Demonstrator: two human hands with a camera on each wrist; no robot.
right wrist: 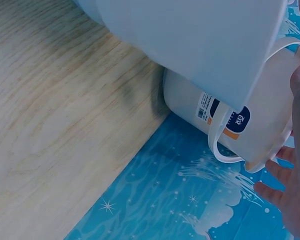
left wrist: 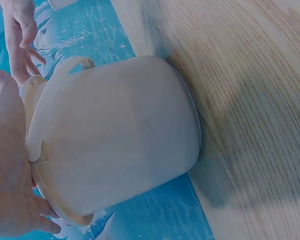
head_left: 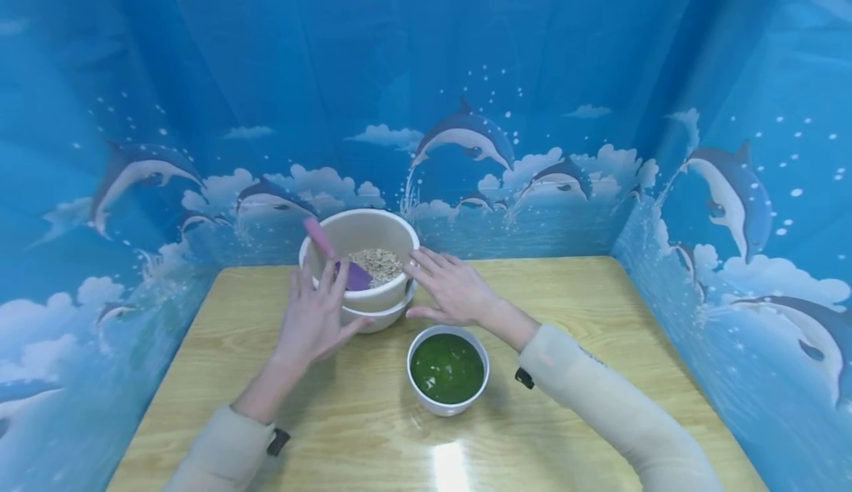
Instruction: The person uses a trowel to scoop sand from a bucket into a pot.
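Note:
A cream bucket (head_left: 373,302) stands upright at the table's back left, its carrying handle (left wrist: 52,107) hanging down the side. Pale flakes or grains (head_left: 379,264) lie inside it. A purple scoop (head_left: 356,277) with a pink grip leans in the bucket against the rim. My left hand (head_left: 314,322), fingers spread, is at the bucket's left front rim. At the right rim, the fingers of my right hand (head_left: 455,290) reach over the edge, loosely extended. Whether either palm presses the wall cannot be told.
A white tub (head_left: 444,408) filled with green, glossy liquid (head_left: 447,368) stands in front of the bucket, just below my right hand. The wooden table (head_left: 586,403) meets a blue dolphin-print curtain (head_left: 319,107) at the back and sides.

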